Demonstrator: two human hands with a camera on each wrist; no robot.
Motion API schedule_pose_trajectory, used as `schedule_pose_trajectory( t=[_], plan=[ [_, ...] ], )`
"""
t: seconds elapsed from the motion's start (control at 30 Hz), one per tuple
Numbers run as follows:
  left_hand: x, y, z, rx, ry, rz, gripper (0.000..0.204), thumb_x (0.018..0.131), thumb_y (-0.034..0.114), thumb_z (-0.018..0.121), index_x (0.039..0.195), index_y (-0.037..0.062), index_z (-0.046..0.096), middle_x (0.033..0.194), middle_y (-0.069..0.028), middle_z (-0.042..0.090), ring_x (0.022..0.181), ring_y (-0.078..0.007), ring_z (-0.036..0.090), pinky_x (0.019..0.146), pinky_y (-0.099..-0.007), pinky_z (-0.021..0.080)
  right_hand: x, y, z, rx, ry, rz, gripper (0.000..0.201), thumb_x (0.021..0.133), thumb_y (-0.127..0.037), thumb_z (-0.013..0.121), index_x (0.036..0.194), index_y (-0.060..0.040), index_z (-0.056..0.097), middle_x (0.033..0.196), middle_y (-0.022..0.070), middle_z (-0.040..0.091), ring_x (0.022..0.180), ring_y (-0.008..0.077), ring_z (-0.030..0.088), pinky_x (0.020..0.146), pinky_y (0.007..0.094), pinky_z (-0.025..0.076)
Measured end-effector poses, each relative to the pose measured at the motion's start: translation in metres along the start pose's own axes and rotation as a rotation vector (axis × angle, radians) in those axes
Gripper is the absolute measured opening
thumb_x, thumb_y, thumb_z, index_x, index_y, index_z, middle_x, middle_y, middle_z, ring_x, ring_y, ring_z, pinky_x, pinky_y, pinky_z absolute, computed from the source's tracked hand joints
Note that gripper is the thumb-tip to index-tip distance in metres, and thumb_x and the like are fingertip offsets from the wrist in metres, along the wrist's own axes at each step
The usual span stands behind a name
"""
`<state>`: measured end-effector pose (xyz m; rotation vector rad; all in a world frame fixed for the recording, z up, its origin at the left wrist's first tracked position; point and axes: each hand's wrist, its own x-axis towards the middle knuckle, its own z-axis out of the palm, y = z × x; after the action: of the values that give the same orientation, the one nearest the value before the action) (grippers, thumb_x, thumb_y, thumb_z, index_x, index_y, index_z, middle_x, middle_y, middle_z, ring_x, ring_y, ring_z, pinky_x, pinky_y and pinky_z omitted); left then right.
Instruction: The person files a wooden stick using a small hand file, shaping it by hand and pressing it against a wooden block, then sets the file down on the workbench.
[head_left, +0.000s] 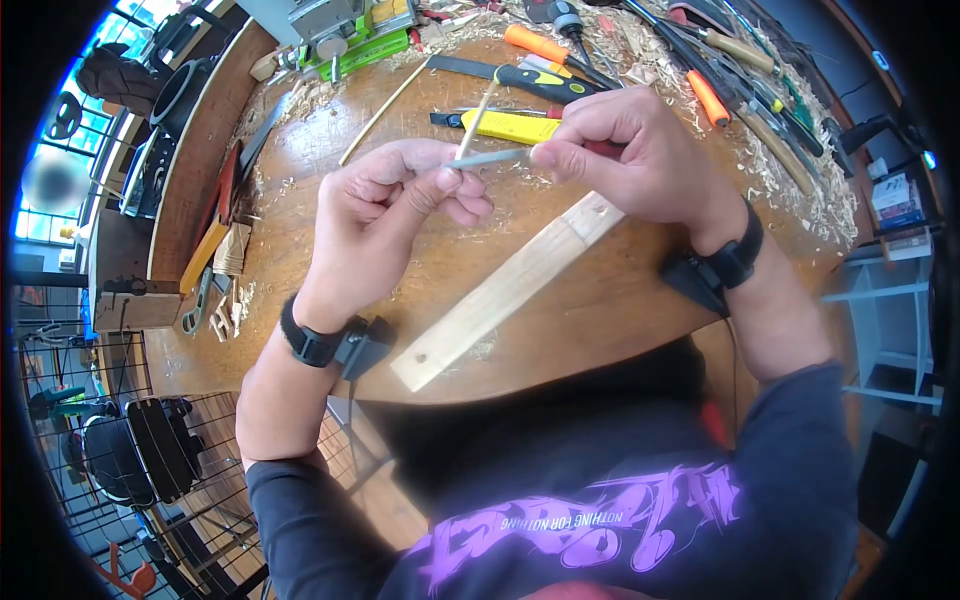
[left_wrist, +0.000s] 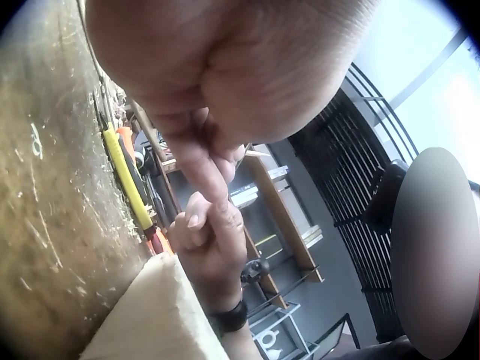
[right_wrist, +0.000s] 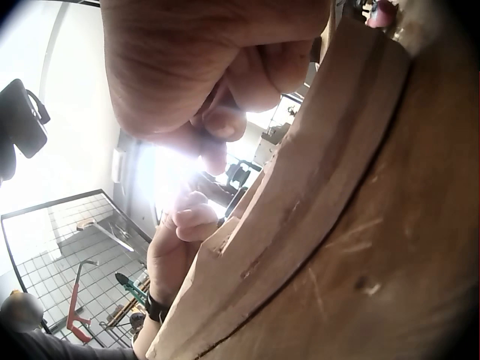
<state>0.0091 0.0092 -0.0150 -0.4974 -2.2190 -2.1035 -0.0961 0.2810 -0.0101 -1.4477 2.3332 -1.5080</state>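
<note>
In the head view my left hand (head_left: 385, 195) pinches a thin pale wooden stick (head_left: 478, 118) between thumb and fingers, its free end slanting up and away. My right hand (head_left: 630, 150) grips one end of a narrow flat grey strip (head_left: 495, 158). The strip's other end crosses the stick at the left fingertips; what kind of tool the strip is, I cannot tell. Below the hands a long flat wooden board (head_left: 495, 295), with a hole near each end, lies diagonally on the table. In the right wrist view the board (right_wrist: 300, 172) shows a notched edge beneath the right hand (right_wrist: 217, 67).
Beyond the hands lie a yellow utility knife (head_left: 510, 126), a black-and-yellow-handled tool (head_left: 545, 84) and another thin stick (head_left: 385, 110). Orange-handled tools (head_left: 708, 98) and wood shavings (head_left: 790, 215) crowd the right. A green-based vise (head_left: 345, 45) stands at the back, a wrench (head_left: 198, 302) at left.
</note>
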Motion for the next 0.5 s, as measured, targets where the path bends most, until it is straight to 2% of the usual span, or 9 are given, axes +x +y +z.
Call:
schedule_pose_trajectory(
  t=[0.07, 0.17, 0.4, 0.5],
  plan=[
    [0.001, 0.001, 0.000, -0.013, 0.018, 0.005, 0.019, 0.112, 0.007, 0.063, 0.123, -0.0053, 0.073, 0.102, -0.0138, 0.080, 0.091, -0.0174, 0.076, 0.084, -0.0313, 0.062, -0.001, 0.003, -0.002, 0.028, 0.020, 0.031, 0.022, 0.098, -0.021, 0.084, 0.091, -0.0003, 0.082, 0.064, 0.0017, 0.062, 0.058, 0.0076, 0.047, 0.054, 0.0298, 0.036],
    [0.001, 0.002, 0.001, 0.015, 0.004, -0.008, 0.019, 0.113, 0.007, 0.061, 0.120, -0.0057, 0.073, 0.102, -0.0131, 0.079, 0.090, -0.0167, 0.076, 0.083, -0.0309, 0.062, 0.000, -0.001, 0.001, 0.006, 0.027, 0.000, 0.023, 0.098, -0.021, 0.084, 0.090, 0.0006, 0.082, 0.064, 0.0016, 0.062, 0.057, 0.0073, 0.046, 0.053, 0.0298, 0.036],
    [0.001, 0.004, 0.003, 0.077, -0.052, 0.036, 0.020, 0.114, 0.002, 0.056, 0.123, -0.0068, 0.071, 0.104, -0.0118, 0.080, 0.091, -0.0165, 0.076, 0.084, -0.0306, 0.062, 0.000, -0.008, 0.009, -0.008, 0.013, 0.021, 0.022, 0.098, -0.021, 0.084, 0.091, 0.0003, 0.082, 0.063, 0.0012, 0.063, 0.057, 0.0067, 0.046, 0.053, 0.0301, 0.036],
    [0.001, 0.005, 0.005, 0.015, 0.037, -0.002, 0.020, 0.113, 0.007, 0.059, 0.118, -0.0060, 0.073, 0.100, -0.0124, 0.079, 0.087, -0.0158, 0.074, 0.081, -0.0297, 0.061, 0.000, -0.002, 0.006, 0.019, 0.046, 0.004, 0.022, 0.098, -0.021, 0.083, 0.091, -0.0006, 0.082, 0.063, 0.0010, 0.062, 0.057, 0.0069, 0.045, 0.053, 0.0304, 0.036]
  ],
)
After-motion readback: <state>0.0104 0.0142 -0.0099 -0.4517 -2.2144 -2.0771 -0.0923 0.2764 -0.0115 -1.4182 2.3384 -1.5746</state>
